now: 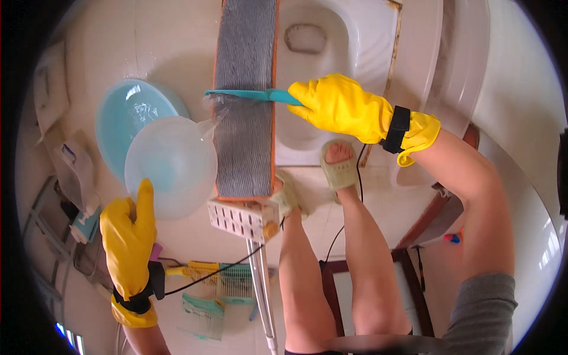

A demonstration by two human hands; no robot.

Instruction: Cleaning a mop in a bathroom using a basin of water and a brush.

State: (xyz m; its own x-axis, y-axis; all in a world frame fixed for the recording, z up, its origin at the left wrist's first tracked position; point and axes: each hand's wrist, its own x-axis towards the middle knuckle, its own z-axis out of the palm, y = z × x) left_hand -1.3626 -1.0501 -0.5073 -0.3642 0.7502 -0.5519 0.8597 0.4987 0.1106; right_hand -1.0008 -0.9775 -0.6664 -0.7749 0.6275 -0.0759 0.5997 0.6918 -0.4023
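My left hand (129, 236), in a yellow rubber glove, grips the rim of a translucent white bowl (171, 192). The bowl is tipped to the right, and water spills from it onto a flat grey mop pad (244, 154) with orange edging. My right hand (337, 107), also gloved in yellow, is closed round the handle of a slim teal tool (248, 94). Its thin end crosses the pad near the falling water; whether it is a brush or a scraper is not clear. The pad's far end runs out of the picture.
A light blue basin (112, 127) with water stands behind the bowl. Under the pad's near end sit a white slotted block (236, 220) and a metal pole (262, 296). A white squat toilet (349, 35) lies at the far right. Green and yellow plastic baskets (204, 316) stand near my legs.
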